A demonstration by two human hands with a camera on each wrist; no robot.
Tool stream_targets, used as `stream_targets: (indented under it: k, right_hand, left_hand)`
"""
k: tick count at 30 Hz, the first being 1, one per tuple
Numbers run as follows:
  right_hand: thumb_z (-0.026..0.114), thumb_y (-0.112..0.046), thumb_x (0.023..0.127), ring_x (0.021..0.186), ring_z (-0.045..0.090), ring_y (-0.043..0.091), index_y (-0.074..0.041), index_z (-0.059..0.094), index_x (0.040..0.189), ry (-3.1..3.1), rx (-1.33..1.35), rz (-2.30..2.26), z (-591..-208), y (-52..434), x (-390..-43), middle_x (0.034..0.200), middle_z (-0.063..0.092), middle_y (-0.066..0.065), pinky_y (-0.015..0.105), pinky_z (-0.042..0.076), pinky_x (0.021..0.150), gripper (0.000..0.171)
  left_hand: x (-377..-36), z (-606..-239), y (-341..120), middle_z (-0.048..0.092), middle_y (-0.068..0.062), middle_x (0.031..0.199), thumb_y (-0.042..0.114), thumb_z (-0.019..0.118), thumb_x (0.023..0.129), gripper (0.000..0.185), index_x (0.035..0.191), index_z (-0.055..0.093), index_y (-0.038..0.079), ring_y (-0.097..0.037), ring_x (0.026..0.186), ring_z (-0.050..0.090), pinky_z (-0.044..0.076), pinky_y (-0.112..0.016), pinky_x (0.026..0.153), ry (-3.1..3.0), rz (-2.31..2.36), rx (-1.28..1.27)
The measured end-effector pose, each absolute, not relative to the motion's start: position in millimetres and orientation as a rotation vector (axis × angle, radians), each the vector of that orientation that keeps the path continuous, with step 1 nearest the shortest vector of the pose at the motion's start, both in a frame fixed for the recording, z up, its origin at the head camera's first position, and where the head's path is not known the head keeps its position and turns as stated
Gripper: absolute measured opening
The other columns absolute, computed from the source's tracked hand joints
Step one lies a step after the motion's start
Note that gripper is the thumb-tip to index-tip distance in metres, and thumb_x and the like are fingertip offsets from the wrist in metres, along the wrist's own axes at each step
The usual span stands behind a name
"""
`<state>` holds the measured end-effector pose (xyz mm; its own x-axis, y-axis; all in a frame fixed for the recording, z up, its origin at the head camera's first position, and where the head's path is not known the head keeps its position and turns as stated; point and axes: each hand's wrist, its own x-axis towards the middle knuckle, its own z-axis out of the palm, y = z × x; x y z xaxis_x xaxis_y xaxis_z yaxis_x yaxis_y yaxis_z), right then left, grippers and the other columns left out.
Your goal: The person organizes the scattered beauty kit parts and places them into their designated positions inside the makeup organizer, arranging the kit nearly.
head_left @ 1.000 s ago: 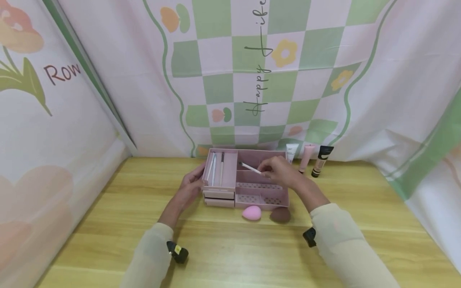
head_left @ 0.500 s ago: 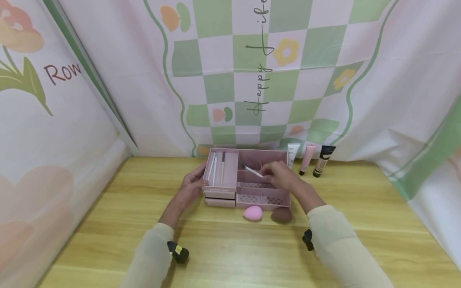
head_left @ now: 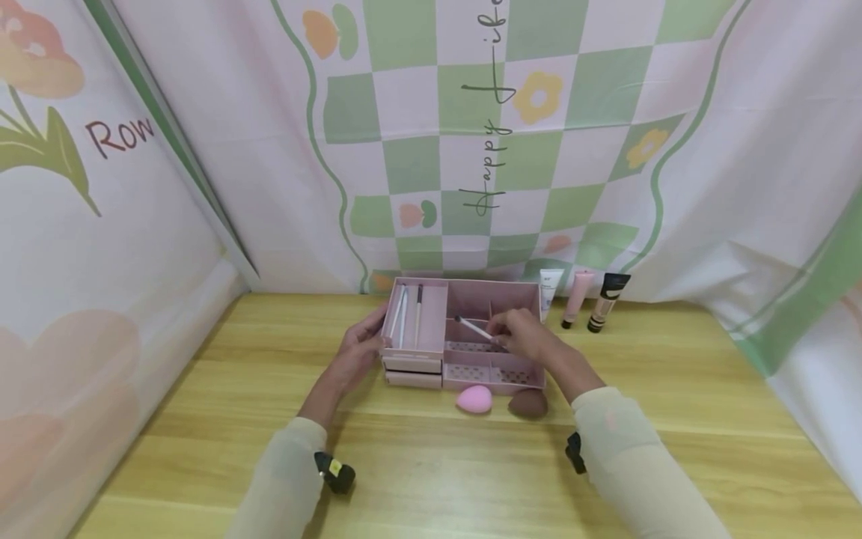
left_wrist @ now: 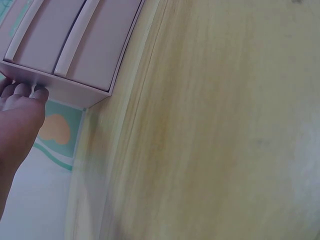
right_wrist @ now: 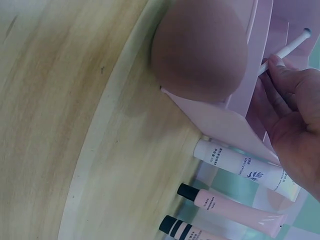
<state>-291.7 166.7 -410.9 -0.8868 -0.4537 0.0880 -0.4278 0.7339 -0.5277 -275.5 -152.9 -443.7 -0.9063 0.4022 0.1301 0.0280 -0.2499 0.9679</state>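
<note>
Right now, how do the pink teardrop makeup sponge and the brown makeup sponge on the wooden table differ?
The pink teardrop makeup sponge is bright pink; the brown makeup sponge is dull brown. The pink one lies left, before the pink plastic organiser's middle; the brown one lies right, at its front right corner, nearest the right hand. Both lie on the wooden table by the organiser's front, and neither hand holds them.
</note>
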Motion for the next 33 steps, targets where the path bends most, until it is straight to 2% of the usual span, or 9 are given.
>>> stream_targets:
  k: [5, 14, 23, 33]
  right_hand:
    - [0.068, 0.003, 0.084, 0.082, 0.071, 0.021, -0.001, 0.072, 0.096, 2.890, -0.714, -0.838, -413.8, 166.9, -291.5, 0.087, 0.075, 0.013, 0.030, 0.062, 0.074, 0.013]
    - [0.068, 0.001, 0.085, 0.091, 0.071, 0.023, -0.004, 0.074, 0.097, 2.879, -0.726, -0.799, -417.8, 165.8, -288.7, 0.093, 0.076, 0.011, 0.035, 0.062, 0.084, 0.014]
    - [0.065, 0.003, 0.086, 0.092, 0.070, 0.024, -0.002, 0.073, 0.099, 2.850, -0.741, -0.757, -415.6, 162.8, -287.7, 0.096, 0.075, 0.013, 0.037, 0.061, 0.085, 0.016]
    - [0.064, 0.002, 0.087, 0.103, 0.070, 0.030, -0.004, 0.073, 0.103, 2.808, -0.724, -0.699, -410.4, 159.9, -290.2, 0.105, 0.075, 0.014, 0.040, 0.059, 0.092, 0.019]
  left_hand:
    - [-275.9, -444.0, -151.9, 0.012, -0.011, 0.166, -0.006, 0.047, 0.088, 0.074, 0.154, 0.019, 0.005, -0.030, 0.154, 0.013, 0.018, -0.040, 0.125, 1.759, 2.251, 0.524]
    - [-275.2, -443.7, -151.5, 0.013, -0.010, 0.166, -0.005, 0.048, 0.088, 0.073, 0.155, 0.019, 0.006, -0.029, 0.154, 0.013, 0.018, -0.038, 0.125, 1.779, 2.237, 0.526]
    - [-276.0, -443.2, -150.8, 0.012, -0.011, 0.166, -0.006, 0.048, 0.087, 0.074, 0.154, 0.019, 0.005, -0.030, 0.154, 0.013, 0.017, -0.040, 0.125, 1.769, 2.246, 0.528]
    - [-275.5, -443.3, -151.5, 0.013, -0.009, 0.166, -0.007, 0.047, 0.088, 0.073, 0.155, 0.020, 0.007, -0.027, 0.154, 0.014, 0.019, -0.038, 0.125, 1.768, 2.248, 0.505]
